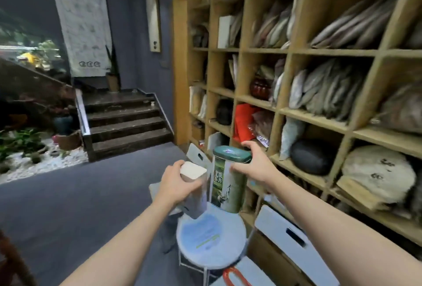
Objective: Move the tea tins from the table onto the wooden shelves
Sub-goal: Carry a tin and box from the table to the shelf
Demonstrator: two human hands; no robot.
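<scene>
My left hand [175,183] grips a tall silver tin with a white lid [194,185], tilted and held in the air above a stool. My right hand [253,163] holds a tall green tea tin with a dark green lid [228,183] by its upper right side, upright, just in front of the wooden shelves [312,116]. The two tins are side by side, close but apart. The shelves fill the right half of the view, their compartments packed with wrapped tea cakes and bags.
A round white stool [212,240] stands right under the tins. White boxes with handle slots [287,235] lean against the shelves' base. A red bag [244,121] sits in one compartment. Dark stairs [123,121] rise at the back; grey carpet spreads to the left.
</scene>
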